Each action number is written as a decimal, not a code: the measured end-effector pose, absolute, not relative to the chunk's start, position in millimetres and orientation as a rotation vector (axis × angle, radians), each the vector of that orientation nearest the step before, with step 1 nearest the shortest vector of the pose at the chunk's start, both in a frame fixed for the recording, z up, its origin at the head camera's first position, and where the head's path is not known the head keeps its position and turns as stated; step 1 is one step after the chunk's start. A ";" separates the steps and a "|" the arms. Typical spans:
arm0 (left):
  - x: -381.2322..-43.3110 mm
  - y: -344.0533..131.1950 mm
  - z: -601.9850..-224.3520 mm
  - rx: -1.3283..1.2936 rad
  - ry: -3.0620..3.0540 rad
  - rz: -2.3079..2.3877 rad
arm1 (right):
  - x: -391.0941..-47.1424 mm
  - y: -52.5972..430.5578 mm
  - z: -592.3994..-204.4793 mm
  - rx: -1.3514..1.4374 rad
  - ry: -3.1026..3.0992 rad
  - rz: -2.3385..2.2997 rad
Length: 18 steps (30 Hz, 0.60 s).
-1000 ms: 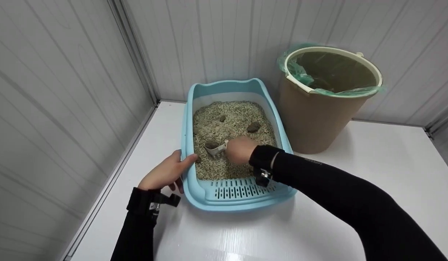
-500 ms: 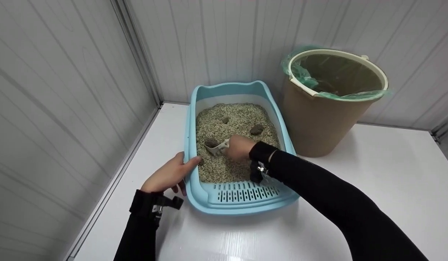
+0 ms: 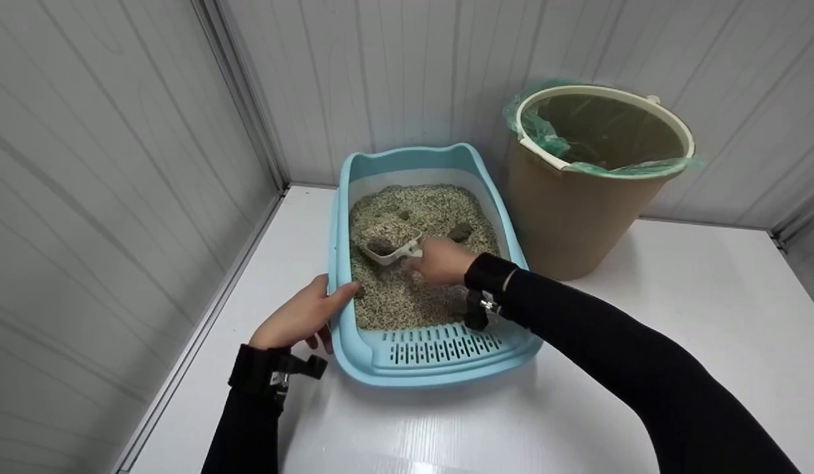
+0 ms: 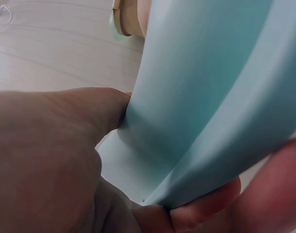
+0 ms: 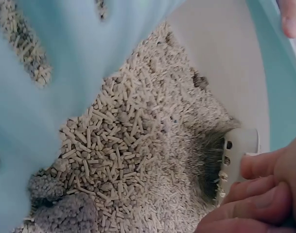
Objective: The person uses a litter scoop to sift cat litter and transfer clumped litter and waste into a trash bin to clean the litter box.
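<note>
My left hand point(image 3: 298, 317) grips the left rim of a light-blue litter box point(image 3: 440, 376); in the left wrist view, the thumb lies over the rim point(image 4: 186, 97) and fingers curl beneath. My right hand point(image 3: 444, 261) holds the handle of a pale litter scoop point(image 3: 388, 258) inside the box. A dark clump point(image 3: 380, 246) and loose pellets lie in the scoop. Slots along its side show in the right wrist view, where the scoop point(image 5: 241, 145) sits against the pellet litter point(image 5: 128, 145). Other clumps are a large one point(image 3: 460, 232), a small one point(image 3: 404, 214) and one by the left thumb point(image 3: 359, 291).
Right of the box stands a tall brown bin point(image 3: 565, 217) lined with a green bag point(image 3: 548, 135). Ribbed wall panels point(image 3: 407, 79) rise behind and at the left. The box rests on a white surface point(image 3: 697, 329), its slotted step point(image 3: 440, 345) facing me.
The scoop has come up and levelled in the litter, its basket now showing with the clump and pellets in it. My left hand keeps its grip on the rim.
</note>
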<state>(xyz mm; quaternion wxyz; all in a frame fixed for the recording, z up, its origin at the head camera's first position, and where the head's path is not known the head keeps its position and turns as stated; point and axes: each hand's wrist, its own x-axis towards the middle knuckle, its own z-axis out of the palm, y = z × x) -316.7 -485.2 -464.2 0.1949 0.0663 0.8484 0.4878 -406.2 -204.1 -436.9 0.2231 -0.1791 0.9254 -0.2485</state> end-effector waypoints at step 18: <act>-317.8 -484.0 -466.0 0.181 2.384 1.358 | -388.5 -156.8 -403.0 -0.380 2.676 -1.015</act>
